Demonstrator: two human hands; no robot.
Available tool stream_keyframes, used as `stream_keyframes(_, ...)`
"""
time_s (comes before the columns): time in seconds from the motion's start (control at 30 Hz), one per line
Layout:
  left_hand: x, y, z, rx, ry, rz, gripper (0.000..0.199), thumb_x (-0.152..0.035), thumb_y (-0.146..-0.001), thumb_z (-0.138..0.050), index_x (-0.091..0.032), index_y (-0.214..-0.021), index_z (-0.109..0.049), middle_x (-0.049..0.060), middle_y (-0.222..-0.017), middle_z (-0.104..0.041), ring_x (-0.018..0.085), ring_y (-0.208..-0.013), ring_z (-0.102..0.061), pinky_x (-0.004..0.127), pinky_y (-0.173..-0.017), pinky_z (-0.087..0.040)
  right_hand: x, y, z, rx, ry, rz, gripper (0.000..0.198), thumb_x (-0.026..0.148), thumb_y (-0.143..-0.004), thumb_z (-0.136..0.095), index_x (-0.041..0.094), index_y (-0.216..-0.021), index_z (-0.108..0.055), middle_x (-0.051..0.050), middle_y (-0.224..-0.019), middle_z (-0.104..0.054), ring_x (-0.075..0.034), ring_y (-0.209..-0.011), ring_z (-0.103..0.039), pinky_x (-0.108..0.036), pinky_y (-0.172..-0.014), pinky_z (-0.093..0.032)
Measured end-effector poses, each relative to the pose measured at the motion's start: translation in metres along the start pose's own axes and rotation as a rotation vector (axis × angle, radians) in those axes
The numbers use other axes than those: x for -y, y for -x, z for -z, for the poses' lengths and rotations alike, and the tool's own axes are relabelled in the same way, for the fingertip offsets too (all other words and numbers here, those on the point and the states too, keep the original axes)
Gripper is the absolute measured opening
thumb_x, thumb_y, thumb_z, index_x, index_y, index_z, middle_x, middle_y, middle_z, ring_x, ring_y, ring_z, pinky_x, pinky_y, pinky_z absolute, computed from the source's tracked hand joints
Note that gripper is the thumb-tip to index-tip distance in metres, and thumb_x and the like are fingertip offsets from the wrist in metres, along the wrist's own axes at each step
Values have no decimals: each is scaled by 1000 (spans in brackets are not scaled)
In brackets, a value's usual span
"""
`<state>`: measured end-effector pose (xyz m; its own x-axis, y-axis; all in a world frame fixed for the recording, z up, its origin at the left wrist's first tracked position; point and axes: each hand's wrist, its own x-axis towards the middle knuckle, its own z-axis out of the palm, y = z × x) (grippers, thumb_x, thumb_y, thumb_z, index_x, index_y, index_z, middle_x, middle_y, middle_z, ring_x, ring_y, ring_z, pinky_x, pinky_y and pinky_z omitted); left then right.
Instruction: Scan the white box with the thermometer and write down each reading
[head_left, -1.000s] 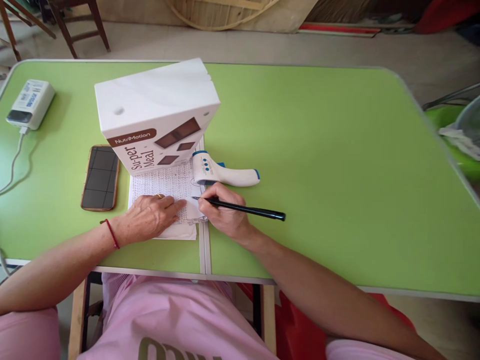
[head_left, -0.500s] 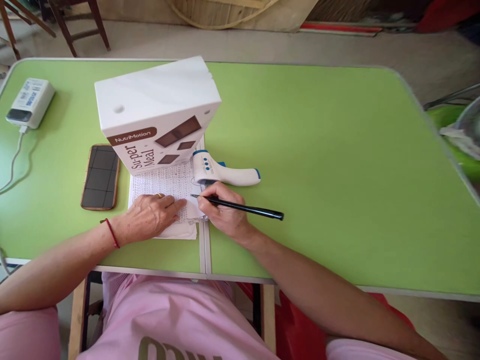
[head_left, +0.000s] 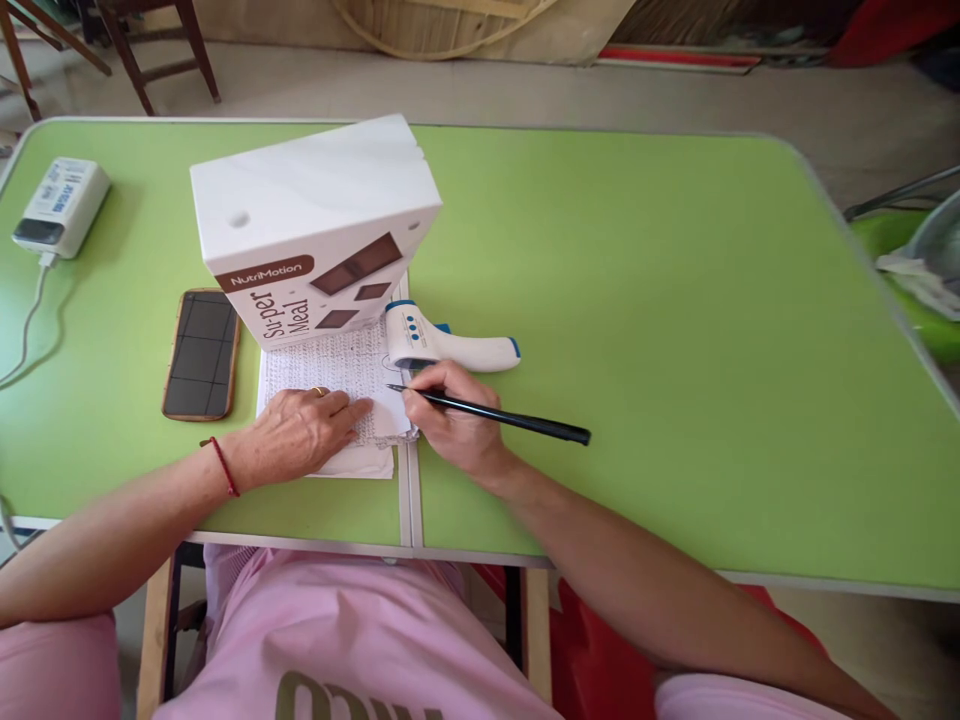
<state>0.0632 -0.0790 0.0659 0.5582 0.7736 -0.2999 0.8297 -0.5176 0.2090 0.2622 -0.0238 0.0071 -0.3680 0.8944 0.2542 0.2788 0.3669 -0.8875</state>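
Between the finger and thumb of my right hand [head_left: 459, 425] is a black pen [head_left: 517, 420], its tip at the right part of the written sheets. My left hand [head_left: 304, 430] lies flat with fingers stretched over the paper [head_left: 330, 365], which is covered in rows of small handwriting. A white box [head_left: 315, 200] marked NutriMotion Super Meal stands on the far part of the sheets. Just beyond my right hand, a white and blue infrared thermometer [head_left: 450, 345] rests on its side, its head over the paper's right edge.
Left of the paper lies a phone [head_left: 201, 355] in a brown case. A white power bank [head_left: 64, 205] with a cable sits at the far left of the green table [head_left: 637, 300]. Beyond the table's left corner is a wooden stool [head_left: 157, 55]; a green basin [head_left: 911, 290] is at the right.
My right hand and the pen have shifted slightly to the right across the paper. My left hand, the box and the thermometer stay where they were.
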Motion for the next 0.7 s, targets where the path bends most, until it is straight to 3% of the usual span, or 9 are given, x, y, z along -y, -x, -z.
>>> stream_keyframes(0.13, 0, 1, -3, -49, 2, -22, 26, -27, -100, -42, -16, -119, -56, 2, -83, -64, 20, -65, -62, 32, -49, -41, 4, -2, 7, -52, 108, 127, 12, 10, -76, -58, 21, -81, -54, 3, -68, -60, -11, -56, -56, -23, -52, -47)
stream_keyframes(0.27, 4, 2, -2, -199, 82, -27, 21, -26, -98, -43, -15, -100, -61, 2, -76, -61, 17, -58, -57, 29, -46, -37, 8, -6, 20, 21, 160, 336, 18, 6, -80, -59, 20, -91, -60, -1, -75, -60, -14, -68, -59, -25, -58, -49)
stream_keyframes(0.33, 10, 2, 2, -398, 227, 10, 15, -21, -95, -46, -15, -90, -59, 1, -71, -58, 13, -57, -53, 26, -49, -37, 12, -7, 26, 47, 281, 391, 14, 9, -83, -60, 19, -92, -64, -3, -77, -60, -16, -72, -58, -29, -61, -48)
stream_keyframes(0.43, 23, 0, 9, -870, 467, 112, 8, -13, -90, -51, -17, -83, -53, -2, -68, -50, 9, -55, -42, 23, -53, -36, 18, -8, 33, 87, 498, 460, 9, 13, -83, -63, 18, -88, -68, -7, -84, -64, -21, -79, -58, -35, -68, -44)
stream_keyframes(0.53, 36, -3, 16, -1312, 607, 199, 15, -27, -90, -59, -20, -83, -49, -3, -67, -36, 11, -57, -33, 25, -54, -31, 22, -6, 36, 181, 562, 498, 9, 12, -85, -63, 16, -88, -70, -7, -87, -67, -21, -84, -58, -36, -73, -41)
stream_keyframes(0.6, 42, -3, 18, -1453, 653, 259, 25, -38, -87, -67, -22, -84, -47, -2, -71, -32, 11, -58, -34, 26, -54, -32, 22, -4, 35, 277, 580, 511, 13, 10, -88, -59, 15, -90, -71, -7, -84, -67, -20, -82, -57, -36, -76, -40)
stream_keyframes(0.7, 48, -1, 16, -1439, 700, 400, 34, -50, -83, -71, -27, -96, -49, 1, -88, -43, 14, -74, -48, 31, -66, -45, 19, -2, 33, 431, 610, 496, 18, 6, -89, -54, 12, -93, -71, -8, -84, -66, -21, -83, -57, -37, -79, -40)
